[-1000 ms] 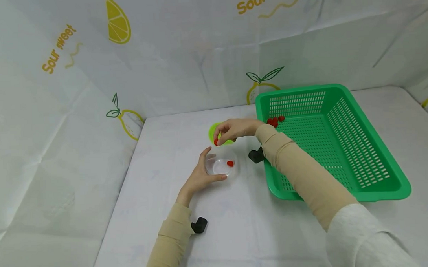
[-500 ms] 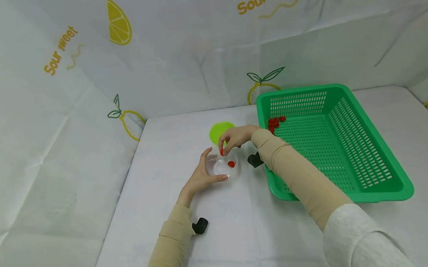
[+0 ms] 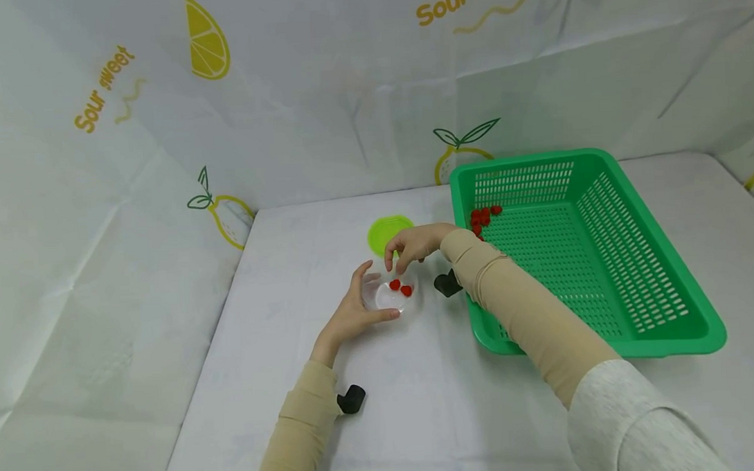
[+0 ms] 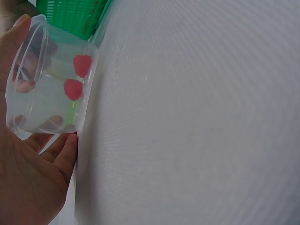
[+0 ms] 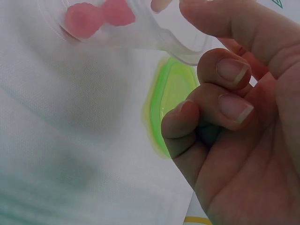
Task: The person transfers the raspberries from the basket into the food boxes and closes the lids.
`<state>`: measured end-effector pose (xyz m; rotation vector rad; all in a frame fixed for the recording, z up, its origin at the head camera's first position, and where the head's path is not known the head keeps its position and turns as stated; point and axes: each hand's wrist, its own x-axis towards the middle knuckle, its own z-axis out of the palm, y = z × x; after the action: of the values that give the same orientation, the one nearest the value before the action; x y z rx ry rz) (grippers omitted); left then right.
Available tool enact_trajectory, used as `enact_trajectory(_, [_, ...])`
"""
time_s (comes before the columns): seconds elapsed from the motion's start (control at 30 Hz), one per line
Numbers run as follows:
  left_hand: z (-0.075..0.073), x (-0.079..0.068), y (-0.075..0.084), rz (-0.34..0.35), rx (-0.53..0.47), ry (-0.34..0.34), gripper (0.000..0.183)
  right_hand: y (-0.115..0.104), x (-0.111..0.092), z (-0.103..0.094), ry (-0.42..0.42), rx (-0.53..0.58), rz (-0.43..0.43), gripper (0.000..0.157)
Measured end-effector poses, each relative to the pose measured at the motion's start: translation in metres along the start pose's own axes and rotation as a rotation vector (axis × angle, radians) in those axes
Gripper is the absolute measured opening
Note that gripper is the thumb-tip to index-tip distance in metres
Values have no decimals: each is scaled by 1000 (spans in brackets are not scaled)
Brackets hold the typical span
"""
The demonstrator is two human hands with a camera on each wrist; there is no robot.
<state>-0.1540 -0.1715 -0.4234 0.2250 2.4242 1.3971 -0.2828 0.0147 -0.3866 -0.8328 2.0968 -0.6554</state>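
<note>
My left hand (image 3: 350,314) grips a clear plastic tub (image 3: 388,301), thumb on the near side and fingers round the far side. Two raspberries lie in the tub: one raspberry (image 4: 73,89) sits just beside a second raspberry (image 4: 82,65) on its bottom. Over the tub's far rim hovers my right hand (image 3: 418,242). Its thumb and forefinger are apart with nothing between them, while the other fingers curl loosely in the right wrist view. A lime-green lid (image 3: 386,231) lies flat on the table behind the tub, partly covered by that hand.
A big green basket (image 3: 559,264) with slotted sides stands to the right. Several raspberries (image 3: 485,216) cluster in its far left corner, partly behind my right forearm. A white cloth printed with lemons (image 3: 323,112) hangs behind the white table (image 3: 420,407).
My right hand has come from above the lid to the tub and let go of a raspberry, which now lies next to the first one. The left hand stays put.
</note>
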Motion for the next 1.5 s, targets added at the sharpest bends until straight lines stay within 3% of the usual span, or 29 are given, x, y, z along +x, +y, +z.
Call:
enact_trajectory(0.63, [1, -1, 0, 9, -3, -6, 102, -4, -3, 0, -23, 16, 48, 23])
enact_trajectory(1.07, [1, -1, 1, 1, -11, -19, 102, -15, -13, -11, 1, 7, -32, 29])
enact_trajectory(1.27, [2, 8, -15, 2, -34, -4, 104, -24, -26, -18, 40, 3, -97, 26])
enact_trajectory(1.5, [7, 18, -36, 15, -38, 30, 106, -25, -56, -28, 105, 83, -189, 24])
